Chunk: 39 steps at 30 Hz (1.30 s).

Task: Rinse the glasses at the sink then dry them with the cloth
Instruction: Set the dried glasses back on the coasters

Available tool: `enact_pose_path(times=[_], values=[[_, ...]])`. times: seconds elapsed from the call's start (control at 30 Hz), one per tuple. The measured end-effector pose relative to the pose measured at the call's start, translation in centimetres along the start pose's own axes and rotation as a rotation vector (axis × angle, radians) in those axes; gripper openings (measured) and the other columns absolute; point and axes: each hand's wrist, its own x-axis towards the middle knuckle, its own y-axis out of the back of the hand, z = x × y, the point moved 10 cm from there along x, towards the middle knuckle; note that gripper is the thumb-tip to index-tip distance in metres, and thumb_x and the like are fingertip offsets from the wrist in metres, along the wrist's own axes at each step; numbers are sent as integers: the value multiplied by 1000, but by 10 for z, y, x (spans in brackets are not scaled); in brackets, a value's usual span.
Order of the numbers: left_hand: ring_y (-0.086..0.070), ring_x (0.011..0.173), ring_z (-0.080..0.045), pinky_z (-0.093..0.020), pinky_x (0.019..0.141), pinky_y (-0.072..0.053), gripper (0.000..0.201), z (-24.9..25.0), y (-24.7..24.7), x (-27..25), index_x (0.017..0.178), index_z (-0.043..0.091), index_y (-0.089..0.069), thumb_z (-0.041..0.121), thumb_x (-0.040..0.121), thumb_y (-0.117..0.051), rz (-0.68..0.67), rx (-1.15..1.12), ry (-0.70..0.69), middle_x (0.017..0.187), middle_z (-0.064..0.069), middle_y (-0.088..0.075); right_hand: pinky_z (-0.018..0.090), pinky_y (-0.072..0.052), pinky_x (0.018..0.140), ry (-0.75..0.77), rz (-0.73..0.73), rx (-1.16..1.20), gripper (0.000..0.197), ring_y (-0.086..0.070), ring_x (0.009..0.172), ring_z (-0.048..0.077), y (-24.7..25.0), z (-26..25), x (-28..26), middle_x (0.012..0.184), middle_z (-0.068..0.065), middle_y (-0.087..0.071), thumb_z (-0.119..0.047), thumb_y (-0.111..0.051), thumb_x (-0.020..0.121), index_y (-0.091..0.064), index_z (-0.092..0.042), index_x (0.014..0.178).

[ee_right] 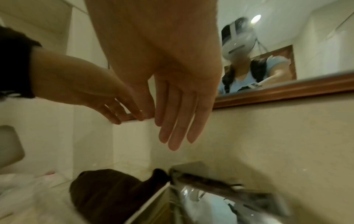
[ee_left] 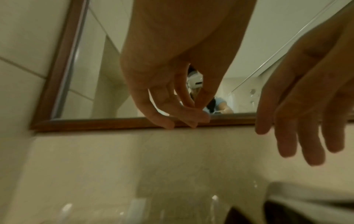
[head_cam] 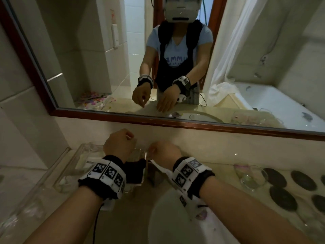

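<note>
Left hand (ee_left: 168, 91) loosely curled, right hand (ee_right: 172, 91) flat (both bare), glass (head_cam: 253, 178) well apart rightward

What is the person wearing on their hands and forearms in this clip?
Both hands are bare, no gloves or sleeves. The left wrist band and the right wrist band are black, faced with white panels printed with black square marker codes. A thin black cable hangs from the left band.

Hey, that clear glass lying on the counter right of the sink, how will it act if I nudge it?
The glass seems to lie on its side, so it will probably roll. It looks thin and clear, so likely fragile. The glossy counter may let it slide.
</note>
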Motion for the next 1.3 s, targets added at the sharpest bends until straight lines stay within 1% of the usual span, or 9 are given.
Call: enact_pose_path(times=[0.1, 0.27, 0.37, 0.63, 0.73, 0.87, 1.0, 1.17, 1.3], values=[[-62, 87, -22, -28, 73, -44, 13, 60, -10, -27, 73, 25, -61, 29, 84, -57, -11, 7, -121, 81, 1, -64, 36, -50, 90, -60, 92, 19, 25, -60, 103, 24, 36, 39, -34, 114, 6, -64, -22, -52, 89, -65, -16, 110], [-58, 80, -11, -22, 66, -44, 11, 149, -70, -78, 90, 23, -67, 29, 87, -59, -174, -83, -316, 88, 3, -65, 36, -52, 86, -205, 172, 5, 21, -62, 97, 22, 75, 118, -95, 107, 5, -67, -28, -55, 88, -69, -16, 100], [-57, 83, -11, -24, 72, -44, 13, 194, -108, -110, 94, 20, -67, 28, 88, -59, -245, -95, -395, 87, 5, -62, 37, -52, 84, -256, 175, -36, 22, -62, 93, 23, 92, 166, -127, 103, 6, -68, -28, -55, 88, -70, -15, 98], [-61, 90, -16, -31, 80, -50, 10, 288, -203, -168, 93, 21, -66, 26, 86, -60, -307, -75, -395, 84, 6, -60, 34, -52, 84, -282, 140, -61, 21, -63, 93, 19, 141, 292, -197, 103, 3, -69, -26, -56, 87, -71, -16, 98], [-61, 93, -15, -27, 77, -47, 14, 321, -233, -181, 98, 23, -64, 31, 88, -58, -295, -26, -385, 96, 4, -65, 35, -52, 86, -255, 82, -65, 20, -62, 91, 17, 156, 332, -210, 103, 3, -67, -26, -54, 89, -69, -15, 98], [-61, 97, -17, -27, 80, -47, 17, 339, -266, -192, 103, 24, -63, 28, 87, -58, -319, 4, -305, 103, 3, -66, 37, -53, 86, -266, 12, -49, 17, -62, 89, 16, 172, 377, -217, 101, 1, -67, -28, -55, 88, -67, -19, 97], [-59, 100, -17, -29, 85, -48, 23, 338, -285, -191, 109, 25, -60, 23, 86, -59, -327, 66, -263, 108, 0, -63, 30, -49, 88, -238, -31, -47, 21, -58, 99, 19, 180, 394, -215, 111, 3, -62, -22, -52, 91, -66, -14, 106], [-56, 108, -20, -28, 87, -46, 40, 326, -308, -189, 121, 25, -52, 30, 84, -64, -365, 184, -260, 122, -4, -55, 26, -47, 85, -220, -57, -8, 23, -58, 99, 19, 173, 412, -212, 114, 5, -60, -22, -49, 94, -63, -11, 110], [-47, 120, -27, -36, 99, -44, 68, 303, -334, -193, 139, 28, -36, 32, 80, -69, -473, 341, -291, 134, -10, -42, 37, -49, 87, -247, -87, 40, 28, -61, 99, 28, 149, 432, -215, 109, 14, -64, -23, -47, 94, -64, -4, 106]])
